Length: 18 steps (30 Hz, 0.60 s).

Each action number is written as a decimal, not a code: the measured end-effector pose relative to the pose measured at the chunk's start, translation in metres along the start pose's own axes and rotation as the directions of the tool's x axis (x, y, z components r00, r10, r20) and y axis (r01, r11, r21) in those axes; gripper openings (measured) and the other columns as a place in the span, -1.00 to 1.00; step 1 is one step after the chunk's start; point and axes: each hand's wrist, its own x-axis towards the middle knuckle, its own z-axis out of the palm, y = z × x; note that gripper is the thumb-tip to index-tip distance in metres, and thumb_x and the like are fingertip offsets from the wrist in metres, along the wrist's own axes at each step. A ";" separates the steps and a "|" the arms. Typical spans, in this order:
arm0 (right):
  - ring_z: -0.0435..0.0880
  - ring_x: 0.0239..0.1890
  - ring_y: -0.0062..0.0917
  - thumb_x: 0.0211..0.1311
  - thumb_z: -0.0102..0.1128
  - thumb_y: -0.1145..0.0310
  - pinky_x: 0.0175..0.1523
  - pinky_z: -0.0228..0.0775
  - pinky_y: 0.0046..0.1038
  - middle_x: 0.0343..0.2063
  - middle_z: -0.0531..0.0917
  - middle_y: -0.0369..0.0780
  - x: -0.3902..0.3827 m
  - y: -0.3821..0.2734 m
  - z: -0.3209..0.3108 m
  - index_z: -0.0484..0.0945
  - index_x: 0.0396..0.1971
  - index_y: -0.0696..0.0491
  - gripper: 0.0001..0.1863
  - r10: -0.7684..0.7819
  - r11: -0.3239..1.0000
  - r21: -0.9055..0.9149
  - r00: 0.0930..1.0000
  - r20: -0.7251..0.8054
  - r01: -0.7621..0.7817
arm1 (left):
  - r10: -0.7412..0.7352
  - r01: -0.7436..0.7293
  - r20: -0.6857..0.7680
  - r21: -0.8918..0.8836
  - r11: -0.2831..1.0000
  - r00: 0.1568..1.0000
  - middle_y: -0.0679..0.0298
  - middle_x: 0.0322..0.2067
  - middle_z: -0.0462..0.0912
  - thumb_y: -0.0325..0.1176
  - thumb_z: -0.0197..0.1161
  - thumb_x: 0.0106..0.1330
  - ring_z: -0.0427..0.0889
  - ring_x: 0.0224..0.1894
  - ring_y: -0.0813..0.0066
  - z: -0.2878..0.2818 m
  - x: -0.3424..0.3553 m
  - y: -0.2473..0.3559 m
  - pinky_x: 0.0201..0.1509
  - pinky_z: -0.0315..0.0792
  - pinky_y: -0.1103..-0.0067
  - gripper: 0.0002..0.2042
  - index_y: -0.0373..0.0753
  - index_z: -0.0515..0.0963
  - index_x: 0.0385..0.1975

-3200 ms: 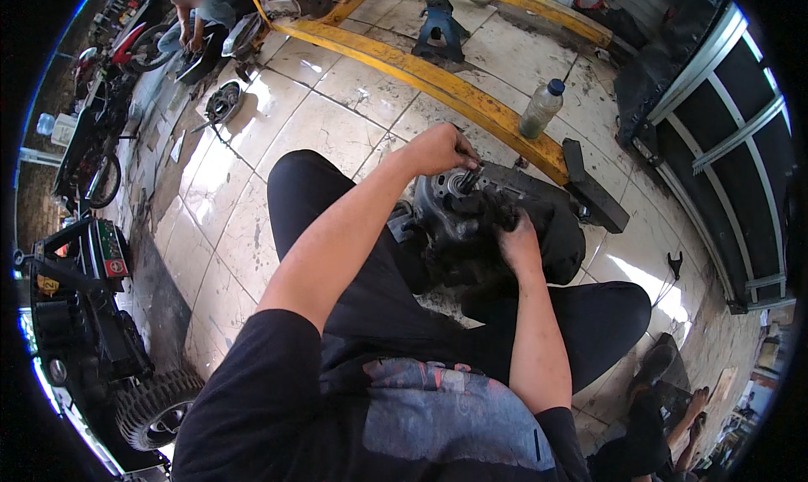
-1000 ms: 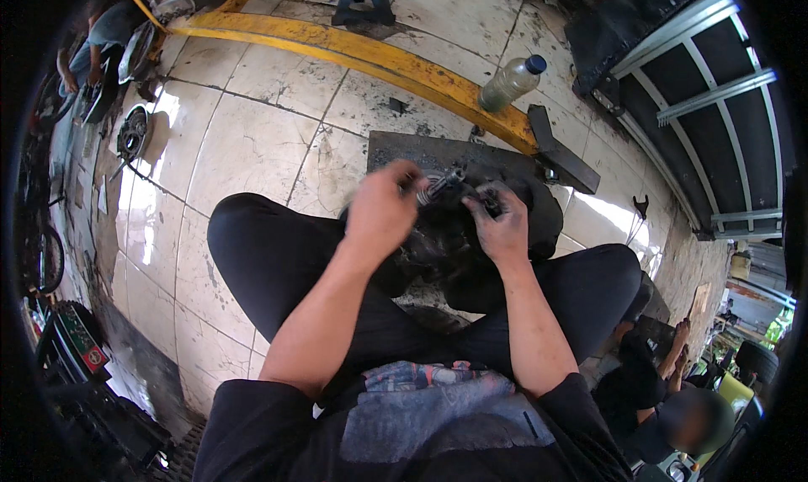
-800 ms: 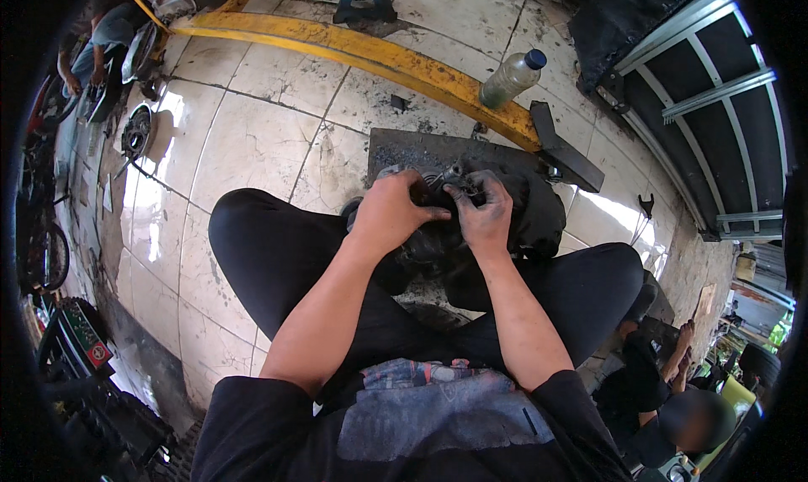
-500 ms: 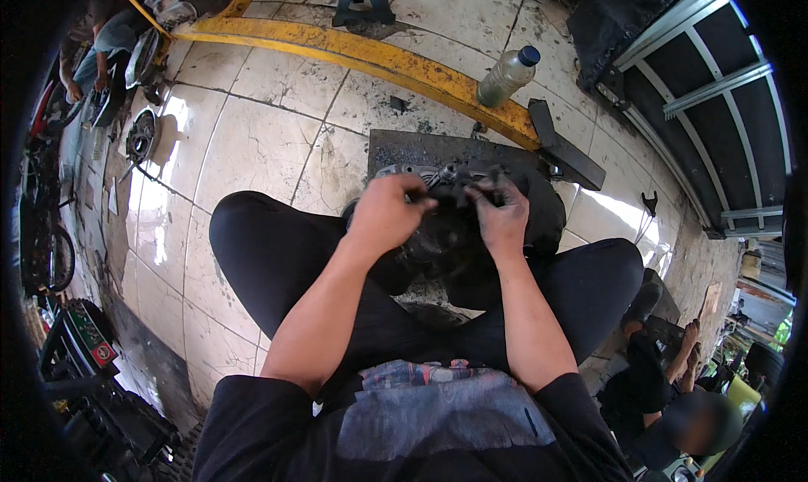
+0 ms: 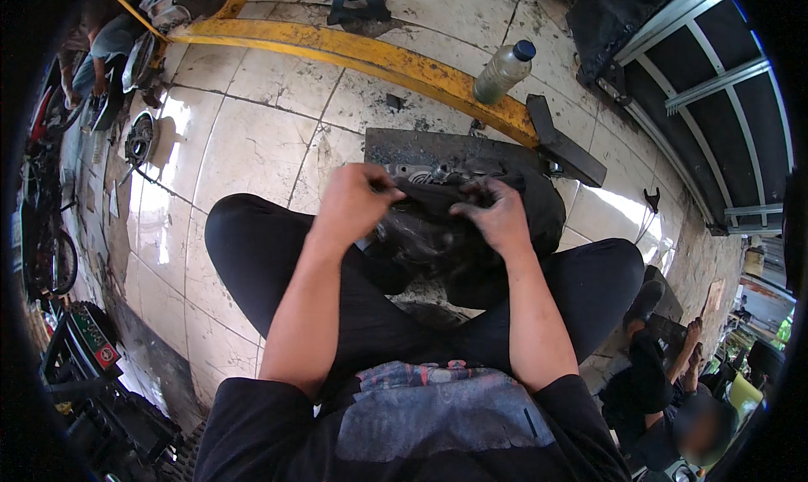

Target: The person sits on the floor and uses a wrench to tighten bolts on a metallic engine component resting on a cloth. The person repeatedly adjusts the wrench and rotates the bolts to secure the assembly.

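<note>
Between my spread knees a dark, greasy engine part (image 5: 421,244) sits low on the floor, its grey metal face (image 5: 414,177) showing at the far side. What looks like a black cloth (image 5: 431,197) stretches across it from hand to hand. My left hand (image 5: 357,197) pinches the cloth's left end, fingers curled in. At the other end my right hand (image 5: 495,216), its fingers blackened, is bent with thumb and fingertips closed on the dark material. The cloth's lower edge merges with the dark part, so its outline is hard to make out.
A dark board (image 5: 396,145) lies beyond the part. Past it runs a yellow steel beam (image 5: 353,57), with a blue-capped bottle (image 5: 503,74) beside it. A blue stand (image 5: 359,2) is farther off. One person (image 5: 673,415) sits at lower right, another (image 5: 105,53) at upper left.
My left hand has moved left and my right hand slightly down, so they are farther apart. The black cloth now shows spread out between them.
</note>
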 end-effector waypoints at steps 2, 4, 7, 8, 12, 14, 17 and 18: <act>0.81 -0.22 -0.30 0.00 0.66 0.30 -0.02 0.57 -0.31 -0.31 0.81 -0.08 -0.004 -0.007 0.008 0.77 -0.27 0.18 -0.66 -0.034 0.999 -0.013 0.999 0.018 0.034 | -0.048 0.044 -0.069 -0.064 0.997 0.996 0.17 -0.52 0.69 -0.45 0.50 0.24 0.62 -0.48 0.46 -0.013 0.002 0.000 -0.31 0.49 0.47 -0.87 -0.36 0.74 -0.30; 0.81 -0.23 -0.25 0.00 0.67 0.26 -0.02 0.57 -0.30 -0.31 0.81 -0.06 0.000 -0.010 0.012 0.77 -0.28 0.17 -0.64 -0.010 0.999 -0.032 1.000 0.003 0.010 | -0.121 0.101 -0.106 -0.172 0.980 0.987 0.15 -0.52 0.69 -0.45 0.48 0.25 0.66 -0.52 0.42 -0.007 0.004 0.009 -0.36 0.49 0.43 -0.87 -0.38 0.71 -0.33; 0.80 -0.24 -0.22 0.08 0.62 0.25 -0.03 0.56 -0.32 -0.33 0.80 -0.06 0.011 0.001 0.021 0.76 -0.27 0.17 -0.67 -0.025 0.999 -0.026 0.994 -0.109 0.022 | -0.186 0.140 -0.124 -0.307 0.941 0.975 0.17 -0.52 0.67 -0.46 0.44 0.29 0.63 -0.60 0.44 0.012 0.012 0.020 -0.44 0.45 0.45 -0.88 -0.40 0.69 -0.35; 0.80 -0.24 -0.24 0.10 0.61 0.26 -0.04 0.56 -0.33 -0.33 0.80 -0.06 0.015 0.003 0.023 0.76 -0.27 0.17 -0.69 -0.019 1.000 -0.009 0.989 -0.146 0.018 | -0.200 0.145 -0.125 -0.351 0.925 0.972 0.18 -0.52 0.67 -0.46 0.43 0.30 0.61 -0.63 0.46 0.017 0.018 0.019 -0.46 0.44 0.47 -0.88 -0.40 0.68 -0.35; 0.78 -0.18 -0.46 0.16 0.54 0.36 0.01 0.53 -0.42 -0.27 0.82 -0.10 0.025 0.025 0.000 0.76 -0.21 0.17 -0.74 0.157 0.981 0.127 0.985 -0.065 -0.148 | -0.160 0.192 0.142 -0.254 0.948 0.977 0.27 -0.49 0.65 -0.43 0.47 0.30 0.54 -0.46 0.57 0.024 0.024 0.016 -0.31 0.42 0.53 -0.84 -0.39 0.67 -0.32; 0.79 -0.14 -0.38 0.17 0.54 0.29 0.03 0.54 -0.40 -0.22 0.82 -0.08 0.026 0.030 -0.004 0.77 -0.18 0.17 -0.70 0.114 0.984 0.137 0.993 -0.002 -0.113 | -0.167 0.189 0.124 -0.192 0.963 0.978 0.33 -0.47 0.62 -0.38 0.47 0.32 0.50 -0.37 0.54 0.018 0.019 0.013 -0.22 0.39 0.51 -0.82 -0.38 0.68 -0.30; 0.79 -0.08 -0.24 0.17 0.54 0.16 0.06 0.55 -0.34 -0.15 0.81 -0.05 0.019 0.023 0.005 0.78 -0.15 0.14 -0.62 0.077 0.996 -0.039 0.997 0.019 -0.076 | -0.252 0.259 0.061 -0.314 0.914 0.966 0.33 -0.43 0.64 -0.36 0.38 0.38 0.52 -0.33 0.49 0.011 0.025 -0.005 -0.15 0.40 0.49 -0.83 -0.37 0.68 -0.29; 0.79 -0.06 -0.19 0.17 0.54 0.12 0.07 0.55 -0.32 -0.13 0.81 -0.04 0.015 0.015 0.012 0.79 -0.14 0.12 -0.60 0.067 0.990 -0.129 0.998 0.018 -0.064 | -0.263 0.272 0.072 -0.319 0.908 0.962 0.33 -0.43 0.64 -0.34 0.34 0.40 0.52 -0.33 0.49 0.010 0.024 -0.010 -0.15 0.40 0.50 -0.82 -0.37 0.68 -0.28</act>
